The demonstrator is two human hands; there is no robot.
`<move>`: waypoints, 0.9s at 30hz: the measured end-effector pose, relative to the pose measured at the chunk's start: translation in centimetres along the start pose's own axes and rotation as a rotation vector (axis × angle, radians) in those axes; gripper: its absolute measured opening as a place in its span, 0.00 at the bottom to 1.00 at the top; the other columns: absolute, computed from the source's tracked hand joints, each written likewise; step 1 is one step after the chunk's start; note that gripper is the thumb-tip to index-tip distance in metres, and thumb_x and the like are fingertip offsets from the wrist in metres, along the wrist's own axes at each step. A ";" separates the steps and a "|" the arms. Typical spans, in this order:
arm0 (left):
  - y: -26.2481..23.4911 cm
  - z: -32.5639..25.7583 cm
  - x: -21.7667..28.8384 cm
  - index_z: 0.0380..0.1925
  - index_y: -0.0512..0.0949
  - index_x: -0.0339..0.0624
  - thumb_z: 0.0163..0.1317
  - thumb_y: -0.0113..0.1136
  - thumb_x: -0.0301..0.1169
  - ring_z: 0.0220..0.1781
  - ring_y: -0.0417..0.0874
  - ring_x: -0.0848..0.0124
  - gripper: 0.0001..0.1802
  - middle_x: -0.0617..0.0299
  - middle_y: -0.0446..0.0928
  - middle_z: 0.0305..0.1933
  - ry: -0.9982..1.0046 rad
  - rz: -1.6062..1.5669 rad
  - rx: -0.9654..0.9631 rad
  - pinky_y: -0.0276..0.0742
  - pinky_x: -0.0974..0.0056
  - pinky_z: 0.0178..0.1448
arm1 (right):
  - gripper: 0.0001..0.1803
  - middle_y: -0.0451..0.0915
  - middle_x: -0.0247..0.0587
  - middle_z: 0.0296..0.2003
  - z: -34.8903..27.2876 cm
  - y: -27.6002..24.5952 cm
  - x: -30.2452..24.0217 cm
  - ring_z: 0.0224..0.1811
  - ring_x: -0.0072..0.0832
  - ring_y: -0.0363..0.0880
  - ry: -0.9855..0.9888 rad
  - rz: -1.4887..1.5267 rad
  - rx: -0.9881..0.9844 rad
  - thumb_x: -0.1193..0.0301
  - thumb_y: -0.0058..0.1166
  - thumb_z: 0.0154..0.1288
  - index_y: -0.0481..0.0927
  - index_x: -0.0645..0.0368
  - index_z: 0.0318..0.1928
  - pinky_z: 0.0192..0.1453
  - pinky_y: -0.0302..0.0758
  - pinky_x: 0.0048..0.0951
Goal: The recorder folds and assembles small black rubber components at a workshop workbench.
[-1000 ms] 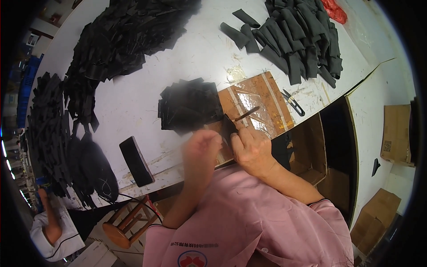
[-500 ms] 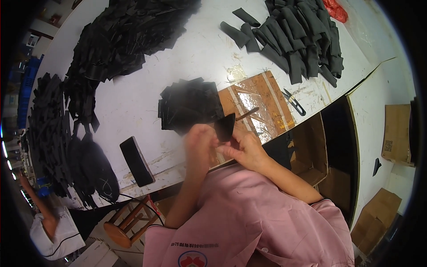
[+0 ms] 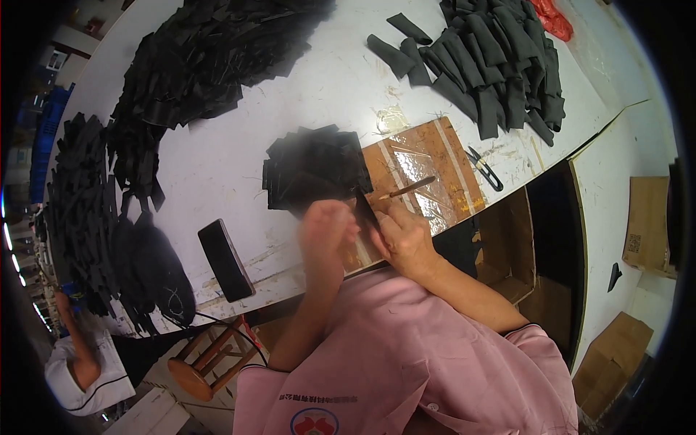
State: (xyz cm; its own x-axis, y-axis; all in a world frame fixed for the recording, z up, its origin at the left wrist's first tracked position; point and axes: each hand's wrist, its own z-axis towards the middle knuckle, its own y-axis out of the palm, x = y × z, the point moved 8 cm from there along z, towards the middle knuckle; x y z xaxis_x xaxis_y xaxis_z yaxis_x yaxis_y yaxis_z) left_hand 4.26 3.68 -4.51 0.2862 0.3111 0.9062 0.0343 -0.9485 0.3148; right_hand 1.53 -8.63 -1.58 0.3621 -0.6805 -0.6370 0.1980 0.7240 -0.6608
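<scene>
A textile workshop: black fabric pieces crowd the table at eleven o'clock. A carton stands at three, a co-worker at eight.

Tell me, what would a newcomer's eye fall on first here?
Probably the big heap of black pieces across the upper left of the white table, then the dark grey rolls heaped at upper right, with a bright red bundle beyond them. Near the centre, the right hand holds a black piece, the blurred left hand close beside it.
</scene>
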 end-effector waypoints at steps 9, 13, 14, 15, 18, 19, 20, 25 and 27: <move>-0.5 -0.2 0.2 0.25 0.71 0.36 0.56 0.50 0.27 0.21 0.72 0.78 0.05 0.63 0.71 0.21 -0.129 0.147 0.044 0.66 0.77 0.26 | 0.10 0.67 0.38 0.21 0.0 0.1 -2.1 0.24 0.30 0.70 -0.222 -0.327 -0.095 0.75 0.49 0.44 0.74 0.67 0.31 0.23 0.69 0.28; -0.8 -0.1 -0.2 0.24 0.72 0.35 0.54 0.52 0.24 0.20 0.70 0.80 0.03 0.64 0.71 0.20 -0.131 0.224 0.037 0.65 0.77 0.25 | 0.12 0.67 0.38 0.21 -0.2 0.4 -2.1 0.23 0.29 0.70 -0.263 -0.362 -0.128 0.73 0.50 0.45 0.73 0.67 0.32 0.23 0.69 0.26; -0.7 -0.1 -0.2 0.24 0.72 0.35 0.54 0.52 0.24 0.20 0.70 0.80 0.03 0.64 0.71 0.20 -0.131 0.225 0.035 0.65 0.77 0.25 | 0.13 0.68 0.38 0.22 -0.2 0.6 -2.0 0.24 0.29 0.71 -0.263 -0.357 -0.159 0.71 0.52 0.46 0.73 0.67 0.33 0.23 0.69 0.25; -0.5 -0.1 0.1 0.24 0.72 0.35 0.54 0.52 0.23 0.20 0.70 0.80 0.03 0.65 0.71 0.20 -0.111 0.246 0.015 0.66 0.77 0.26 | 0.13 0.68 0.38 0.22 -0.1 0.3 -2.3 0.24 0.29 0.71 -0.261 -0.359 -0.158 0.71 0.52 0.46 0.73 0.67 0.33 0.23 0.69 0.25; 0.1 -0.3 0.6 0.25 0.72 0.35 0.54 0.51 0.21 0.21 0.71 0.82 0.02 0.65 0.71 0.20 -0.043 0.302 -0.044 0.67 0.78 0.27 | 0.16 0.71 0.39 0.24 1.0 -1.3 -1.4 0.26 0.29 0.73 0.093 0.083 -0.129 0.69 0.57 0.48 0.74 0.67 0.36 0.25 0.70 0.24; 0.3 -0.5 0.8 0.25 0.72 0.35 0.55 0.51 0.21 0.22 0.71 0.82 0.02 0.65 0.72 0.21 0.004 0.336 -0.080 0.67 0.78 0.27 | 0.17 0.71 0.40 0.25 1.2 -1.3 -0.9 0.27 0.31 0.73 0.212 0.317 -0.146 0.69 0.59 0.47 0.74 0.67 0.36 0.26 0.70 0.25; 0.6 -0.9 0.9 0.25 0.72 0.35 0.55 0.51 0.21 0.22 0.71 0.82 0.02 0.65 0.72 0.21 0.006 0.335 -0.086 0.67 0.78 0.27 | 0.17 0.72 0.41 0.26 1.0 -1.2 -0.5 0.27 0.33 0.74 0.333 0.549 -0.158 0.69 0.60 0.47 0.74 0.66 0.37 0.28 0.70 0.27; 2.3 -3.0 2.4 0.28 0.71 0.33 0.52 0.51 0.15 0.18 0.69 0.83 0.04 0.65 0.73 0.23 0.449 0.730 0.067 0.66 0.78 0.22 | 0.08 0.72 0.45 0.25 1.6 -1.8 -1.6 0.27 0.39 0.73 0.100 0.214 0.013 0.80 0.53 0.46 0.75 0.66 0.31 0.28 0.71 0.33; 2.0 -3.4 2.8 0.29 0.71 0.34 0.51 0.51 0.14 0.15 0.66 0.84 0.07 0.62 0.73 0.23 0.620 0.788 0.187 0.61 0.78 0.17 | 0.08 0.72 0.46 0.25 1.4 -1.9 -1.5 0.26 0.41 0.73 0.146 0.186 0.036 0.81 0.53 0.46 0.75 0.66 0.31 0.29 0.72 0.34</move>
State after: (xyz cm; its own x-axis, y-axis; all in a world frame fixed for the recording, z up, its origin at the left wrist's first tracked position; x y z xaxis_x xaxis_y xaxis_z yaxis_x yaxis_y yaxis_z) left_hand 1.92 2.83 -0.35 -0.2525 -0.4806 0.8398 0.2146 -0.8741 -0.4358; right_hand 1.89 -8.83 1.12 0.2603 -0.5425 -0.7987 0.1732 0.8400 -0.5142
